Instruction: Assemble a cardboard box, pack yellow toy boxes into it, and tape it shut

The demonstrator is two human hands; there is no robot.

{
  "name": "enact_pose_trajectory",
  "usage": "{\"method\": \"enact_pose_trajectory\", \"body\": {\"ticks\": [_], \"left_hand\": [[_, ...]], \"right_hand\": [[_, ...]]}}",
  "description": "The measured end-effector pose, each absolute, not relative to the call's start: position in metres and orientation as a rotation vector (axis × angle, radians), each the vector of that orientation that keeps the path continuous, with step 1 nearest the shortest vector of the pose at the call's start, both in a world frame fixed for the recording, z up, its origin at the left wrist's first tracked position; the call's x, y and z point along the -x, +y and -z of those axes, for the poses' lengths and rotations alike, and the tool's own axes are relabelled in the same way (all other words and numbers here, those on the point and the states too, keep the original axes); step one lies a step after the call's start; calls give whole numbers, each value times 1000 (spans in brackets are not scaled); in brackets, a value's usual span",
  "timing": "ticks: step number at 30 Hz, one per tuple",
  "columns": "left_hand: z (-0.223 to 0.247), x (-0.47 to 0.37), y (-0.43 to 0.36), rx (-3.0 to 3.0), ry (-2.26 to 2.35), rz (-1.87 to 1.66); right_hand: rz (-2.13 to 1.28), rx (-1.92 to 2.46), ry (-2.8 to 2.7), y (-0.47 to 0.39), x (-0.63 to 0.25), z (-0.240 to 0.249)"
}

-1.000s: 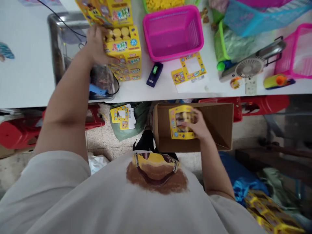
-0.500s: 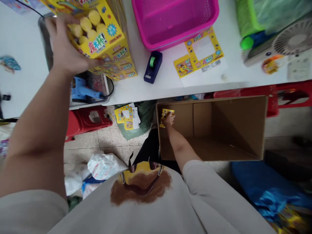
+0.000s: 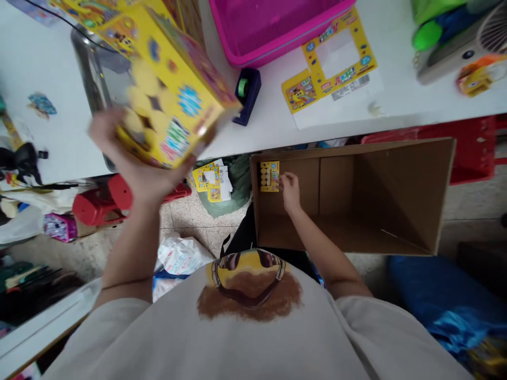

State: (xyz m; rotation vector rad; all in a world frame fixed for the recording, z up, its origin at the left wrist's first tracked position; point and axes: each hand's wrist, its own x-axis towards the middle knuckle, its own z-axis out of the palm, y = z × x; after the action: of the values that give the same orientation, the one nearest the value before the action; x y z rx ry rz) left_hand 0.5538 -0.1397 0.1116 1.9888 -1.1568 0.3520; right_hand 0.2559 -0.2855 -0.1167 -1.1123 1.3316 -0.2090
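My left hand (image 3: pixel 138 169) grips a yellow printed box (image 3: pixel 198 97) by its near side, tilted above the table's front edge and blurred by motion. Round pale-yellow pieces show through the window in its face. Inside the large cardboard carton (image 3: pixel 336 198), a similar yellow box (image 3: pixel 270 177) lies in the far left corner. My right hand (image 3: pixel 290 191) hovers just right of that box, its fingers slightly bent and apart with nothing in them.
On the white table stand a pink basket (image 3: pixel 273 53), a tape dispenser (image 3: pixel 247 95), flattened yellow packaging (image 3: pixel 330 63), a metal tray (image 3: pixel 93 74) and a small fan (image 3: pixel 459 58). Red stools (image 3: pixel 99 206) and plastic bags (image 3: pixel 184 256) are below the table's edge.
My left hand has lifted the yellow box off the stack and brought it right and nearer. My right hand has let go of the box in the carton and moved right.
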Motion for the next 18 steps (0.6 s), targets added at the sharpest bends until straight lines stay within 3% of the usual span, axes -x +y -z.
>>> {"method": "enact_pose_trajectory", "body": {"ticks": [5, 8, 13, 18], "left_hand": [[-72, -388, -168, -2034, -1149, -353], [-42, -321, -184, -1950, -1236, -337], [-5, -270, -171, -1853, -1488, -224], [23, -267, -131, -1690, -1766, 450]], "right_hand": [[610, 819, 889, -263, -229, -22], [726, 660, 1051, -268, -231, -63], [800, 569, 1397, -285, -207, -24], [605, 762, 1466, -291, -150, 65]]}}
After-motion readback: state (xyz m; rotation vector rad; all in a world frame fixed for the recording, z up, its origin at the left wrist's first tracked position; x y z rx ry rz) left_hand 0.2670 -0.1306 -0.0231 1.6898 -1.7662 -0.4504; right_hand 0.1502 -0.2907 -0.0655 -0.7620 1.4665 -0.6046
